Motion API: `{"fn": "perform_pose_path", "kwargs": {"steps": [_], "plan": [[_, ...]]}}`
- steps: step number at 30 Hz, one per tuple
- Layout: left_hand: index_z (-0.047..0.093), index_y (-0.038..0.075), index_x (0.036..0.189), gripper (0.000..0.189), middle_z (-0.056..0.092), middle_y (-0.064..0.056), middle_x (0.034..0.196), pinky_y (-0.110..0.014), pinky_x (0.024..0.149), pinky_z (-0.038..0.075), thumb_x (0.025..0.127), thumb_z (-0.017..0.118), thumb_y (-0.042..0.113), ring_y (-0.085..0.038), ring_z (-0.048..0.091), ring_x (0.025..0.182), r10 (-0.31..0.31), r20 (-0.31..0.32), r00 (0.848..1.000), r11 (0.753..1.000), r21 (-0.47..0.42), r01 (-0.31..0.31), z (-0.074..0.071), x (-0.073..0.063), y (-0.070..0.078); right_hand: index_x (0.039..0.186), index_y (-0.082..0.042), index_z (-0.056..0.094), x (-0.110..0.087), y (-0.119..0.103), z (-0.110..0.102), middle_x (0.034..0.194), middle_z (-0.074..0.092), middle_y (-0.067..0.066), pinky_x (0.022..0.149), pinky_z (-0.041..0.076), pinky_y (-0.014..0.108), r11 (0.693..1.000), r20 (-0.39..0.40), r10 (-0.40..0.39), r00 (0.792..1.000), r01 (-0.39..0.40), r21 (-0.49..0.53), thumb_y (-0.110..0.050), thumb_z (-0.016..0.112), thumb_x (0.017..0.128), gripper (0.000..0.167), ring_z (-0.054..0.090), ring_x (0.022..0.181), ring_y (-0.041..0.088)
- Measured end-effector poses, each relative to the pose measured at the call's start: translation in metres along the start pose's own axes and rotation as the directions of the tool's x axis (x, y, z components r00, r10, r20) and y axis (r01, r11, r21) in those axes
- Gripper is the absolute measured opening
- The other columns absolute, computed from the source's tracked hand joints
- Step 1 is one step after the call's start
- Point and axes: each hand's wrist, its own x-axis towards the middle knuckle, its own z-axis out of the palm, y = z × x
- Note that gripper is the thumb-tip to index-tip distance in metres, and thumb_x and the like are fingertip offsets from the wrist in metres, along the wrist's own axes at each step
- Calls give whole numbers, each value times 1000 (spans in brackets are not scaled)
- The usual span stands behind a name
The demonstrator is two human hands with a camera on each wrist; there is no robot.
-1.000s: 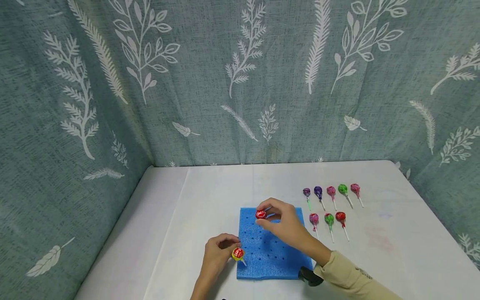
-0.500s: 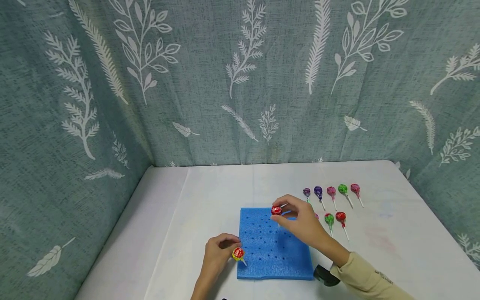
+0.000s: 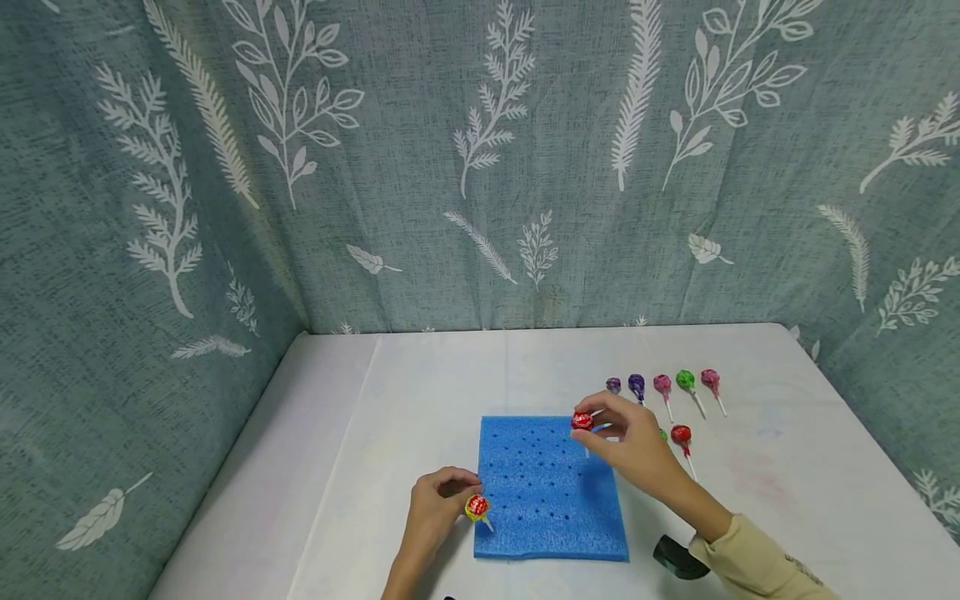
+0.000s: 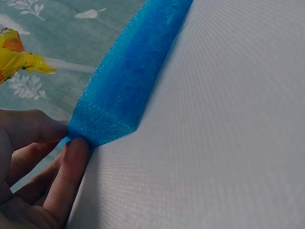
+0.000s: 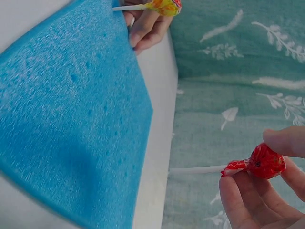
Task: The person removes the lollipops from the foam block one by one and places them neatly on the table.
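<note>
My right hand (image 3: 636, 442) pinches a red-wrapped lollipop (image 5: 267, 162) by its candy head. Its white stick points down over the far right corner of a blue foam board (image 3: 525, 533) dotted with small holes. At the board's left edge, my left hand (image 3: 438, 510) pinches the foam between thumb and fingertips (image 4: 76, 150). Beside those fingers a yellow-and-red lollipop (image 3: 477, 507) stands upright with its stick in the foam. In the right wrist view, a gap separates the red lollipop's stick from the board.
Several lollipops lie in rows on the white table (image 3: 405, 400) right of the board, including a green one (image 3: 686, 380) and a red one (image 3: 681, 435). My right hand partly covers that group. A dark object (image 3: 678, 558) shows by my right sleeve. A leaf-patterned curtain (image 3: 420, 167) hangs behind.
My right hand has moved to the right above the foam board, carrying the red lollipop from near its far middle to its far right corner. My left hand has stayed in place.
</note>
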Motion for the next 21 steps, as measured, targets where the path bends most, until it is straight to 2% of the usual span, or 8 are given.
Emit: {"fn": "perform_pose_path", "kwargs": {"steps": [10, 15, 18, 21], "plan": [[71, 3, 87, 12, 68, -5, 81, -21, 60, 48, 77, 76, 9, -15, 60, 74, -9, -9, 1000, 1000, 12, 9, -1, -1, 0, 104, -11, 63, -7, 4, -14, 97, 67, 3, 73, 53, 25, 999, -49, 33, 998, -36, -41, -15, 73, 83, 24, 66, 87, 17], [70, -1, 87, 12, 68, -8, 80, -21, 56, 47, 78, 74, 4, -16, 58, 72, -26, 6, 1000, 1000, 4, 26, -2, -7, 15, 104, -10, 63, -14, 8, -18, 98, 67, 4, 72, 52, 22, 996, -84, 61, 995, -65, -56, -15, 74, 81, 26, 66, 87, 16], [69, -5, 87, 12, 68, -11, 79, -21, 55, 47, 77, 73, 1, -18, 59, 71, -23, 5, 1000, 1000, 1, 23, -3, -11, 25, 104, -8, 63, -16, 12, -19, 97, 67, 4, 72, 52, 20, 995, -103, 48, 994, -57, -82, -12, 74, 80, 27, 66, 86, 14], [70, -3, 87, 11, 68, -10, 79, -21, 55, 47, 77, 73, 2, -17, 59, 71, -19, 0, 1000, 1000, -9, 19, -3, -9, 22, 103, -5, 62, -16, 17, -20, 95, 67, 7, 71, 52, 21, 994, -120, 24, 992, -37, -104, -5, 74, 80, 26, 66, 84, 15]]}}
